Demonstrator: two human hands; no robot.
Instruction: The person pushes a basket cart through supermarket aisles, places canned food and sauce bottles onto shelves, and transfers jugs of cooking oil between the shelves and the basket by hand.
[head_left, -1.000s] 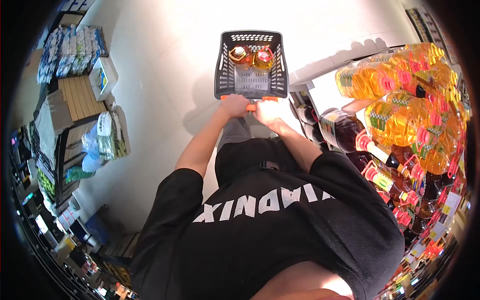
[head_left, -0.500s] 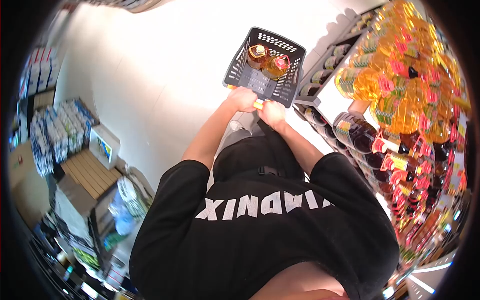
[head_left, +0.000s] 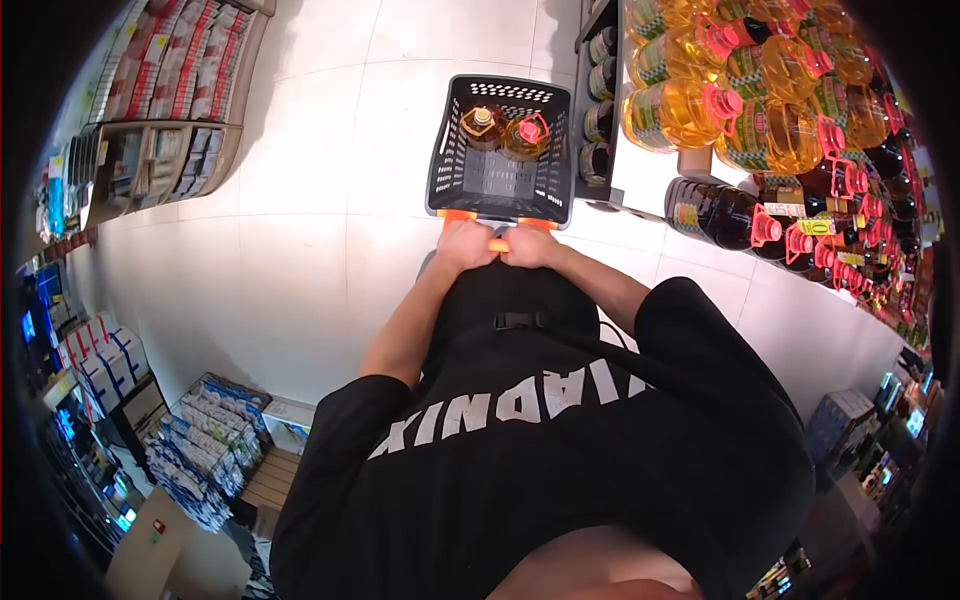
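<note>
Both of my hands grip the orange handle (head_left: 498, 245) of a dark grey shopping basket (head_left: 440, 170) in front of me. My left hand (head_left: 466, 245) is wrapped round the left part of the bar, and my right hand (head_left: 530, 246) closes on the right part, a small gap between them. At the far end of the basket stand two large oil bottles: one with a pale cap and amber handle (head_left: 482, 125), the other with a pink-red cap and handle (head_left: 526, 135). The near part of the basket's floor shows its slotted bottom.
Shelving (head_left: 600, 185) stands close at the basket's right, stacked with yellow oil bottles (head_left: 675, 112) and dark bottles (head_left: 710, 212). At the upper left is a shelf of red-and-white packets (head_left: 170, 70). Blue-and-white packs (head_left: 215, 440) sit at the lower left. Pale tiled floor (head_left: 310, 180) runs between.
The view has turned and advanced: the basket now points straight ahead and lies slightly further left. The left-hand packet shelf has come into view. Both hands keep hold of the handle.
</note>
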